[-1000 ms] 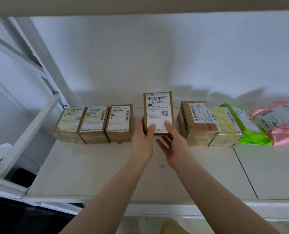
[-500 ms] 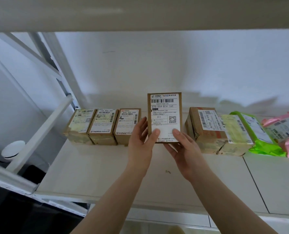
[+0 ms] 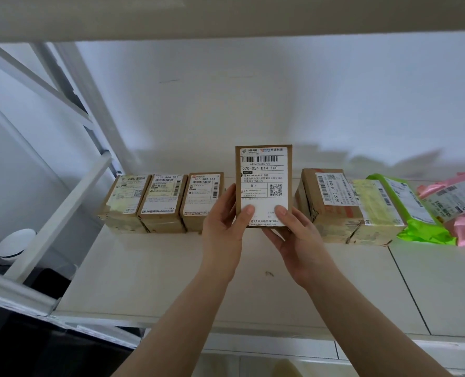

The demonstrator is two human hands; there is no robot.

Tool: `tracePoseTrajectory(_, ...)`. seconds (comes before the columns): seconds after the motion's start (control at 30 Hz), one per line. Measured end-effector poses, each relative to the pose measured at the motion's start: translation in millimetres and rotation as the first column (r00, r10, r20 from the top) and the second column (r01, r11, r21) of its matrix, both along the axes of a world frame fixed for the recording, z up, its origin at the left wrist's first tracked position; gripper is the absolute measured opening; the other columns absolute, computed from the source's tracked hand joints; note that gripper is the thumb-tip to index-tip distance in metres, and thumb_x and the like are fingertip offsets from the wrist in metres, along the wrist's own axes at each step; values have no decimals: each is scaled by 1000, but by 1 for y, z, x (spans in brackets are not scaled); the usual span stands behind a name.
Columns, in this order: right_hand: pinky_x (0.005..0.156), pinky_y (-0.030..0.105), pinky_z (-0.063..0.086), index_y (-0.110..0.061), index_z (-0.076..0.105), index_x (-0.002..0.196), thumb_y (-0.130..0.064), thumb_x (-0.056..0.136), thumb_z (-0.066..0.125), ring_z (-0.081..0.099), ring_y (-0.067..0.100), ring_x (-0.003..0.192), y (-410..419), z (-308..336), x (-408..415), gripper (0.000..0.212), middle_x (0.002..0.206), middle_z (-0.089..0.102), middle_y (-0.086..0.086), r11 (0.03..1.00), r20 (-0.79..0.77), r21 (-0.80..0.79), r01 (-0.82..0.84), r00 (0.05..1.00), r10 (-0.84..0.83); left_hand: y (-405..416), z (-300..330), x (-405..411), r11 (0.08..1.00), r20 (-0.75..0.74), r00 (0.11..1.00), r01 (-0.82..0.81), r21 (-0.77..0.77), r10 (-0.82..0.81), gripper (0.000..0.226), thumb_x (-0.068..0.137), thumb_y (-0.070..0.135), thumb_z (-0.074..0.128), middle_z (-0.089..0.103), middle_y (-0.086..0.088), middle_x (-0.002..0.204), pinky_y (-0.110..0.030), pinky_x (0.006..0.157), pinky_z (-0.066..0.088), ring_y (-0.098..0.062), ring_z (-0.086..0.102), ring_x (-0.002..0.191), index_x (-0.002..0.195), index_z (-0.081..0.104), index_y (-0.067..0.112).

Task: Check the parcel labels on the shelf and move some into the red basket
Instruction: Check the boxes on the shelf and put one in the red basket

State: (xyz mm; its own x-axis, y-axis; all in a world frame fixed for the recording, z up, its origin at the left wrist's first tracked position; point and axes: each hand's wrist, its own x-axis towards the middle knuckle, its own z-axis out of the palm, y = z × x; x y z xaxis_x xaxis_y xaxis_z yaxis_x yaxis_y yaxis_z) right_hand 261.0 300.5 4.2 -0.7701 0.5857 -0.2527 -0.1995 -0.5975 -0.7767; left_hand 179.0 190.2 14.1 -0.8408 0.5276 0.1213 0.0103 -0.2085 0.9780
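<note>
Cardboard parcel [image 3: 264, 183] higher, closer than before.

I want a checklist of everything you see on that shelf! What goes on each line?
Surface: white shelf board, one small dark speck in front of the hands.
Job's things: held box upright, label facing the camera, reading 070-054-B14-160; three brown boxes in a row to its left; two taped boxes, a green bag and a pink bag to its right. Red basket: not in view.
Clutter: white round object lower left, beyond the shelf.
Hands: left hand and right hand both grip the held box, thumbs on the label.
Cables: nothing seen.
Surroundings: white wall, white shelf frame at left.
</note>
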Motion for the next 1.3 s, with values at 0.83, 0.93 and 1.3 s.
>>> tracePoseTrajectory(0.83,95,43,50,-11,49,134,-72,85,54,59,22,100,7,-28,-71,78,119,63,7,930,619,351,-112,773,-140,7,-36,-89,392,-589,780,-485,-782,-210,69,100,54,19,7,-11,165,-43,123,-3,-27,-2,152,156,18,14)
tracePoseTrajectory(0.93,96,45,50,-12,49,134,-73,85,51,58,26,106,3,-30,-80,79,119,63,7,907,647,395,-147,746,-161,6,-43,-91,361,-616,749,-519,-774,-243,69,100,54,18,10,-11,164,-43,123,-2,-27,2,152,156,18,15)
tracePoseTrajectory(1.3,106,47,40,-15,59,132,-78,89,30,45,35,125,2,-40,-79,81,132,53,16,793,758,513,-330,607,-238,4,-53,-92,345,-652,707,-561,-753,-275,73,99,57,20,6,-13,164,-41,123,-6,-25,0,152,156,14,13)
